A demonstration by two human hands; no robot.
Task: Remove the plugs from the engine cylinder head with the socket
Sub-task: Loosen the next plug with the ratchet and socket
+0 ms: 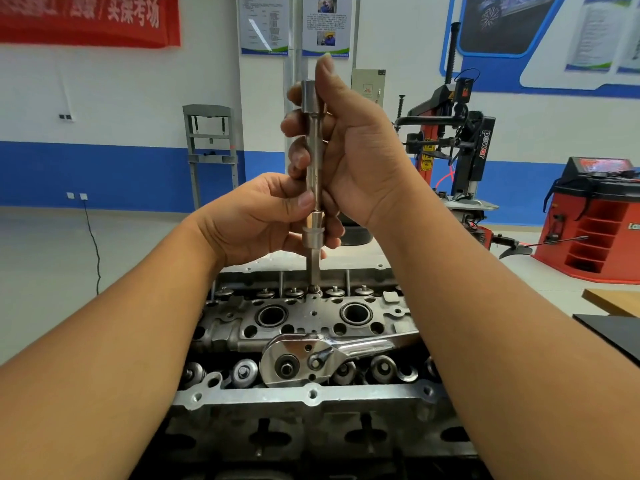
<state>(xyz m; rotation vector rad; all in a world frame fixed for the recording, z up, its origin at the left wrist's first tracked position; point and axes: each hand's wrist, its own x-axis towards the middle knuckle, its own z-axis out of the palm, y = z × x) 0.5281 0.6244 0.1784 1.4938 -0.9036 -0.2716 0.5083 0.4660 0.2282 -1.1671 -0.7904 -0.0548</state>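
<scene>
Shiny steel catches our eye first: a long socket tool (314,188) stands straight up in the middle of the head view, and we hold it with both hands. Our right hand (349,150) wraps around the top part of the tool, with the fingers curled tight and the thumb pointing up. Our left hand (263,223) holds the lower part, with the thumb pressed on the front of the shaft and the other fingers curled behind it. The thin bottom end of the tool comes down onto a small plug (314,289) at the far edge of the engine cylinder head (311,320). We cannot tell if the plug is loose or tight. The cylinder head is grey metal and sits low in front of us, between our two arms. It has two big round holes on top and a row of small round parts along the far side. A shiny ratchet wrench (311,358) lies flat on the near part of the cylinder head, and its handle goes under our right arm. On the right side of the room stand a red and black tire machine (460,147) and a red cabinet (595,220). A red banner (86,19) hangs on the wall at the top left.
</scene>
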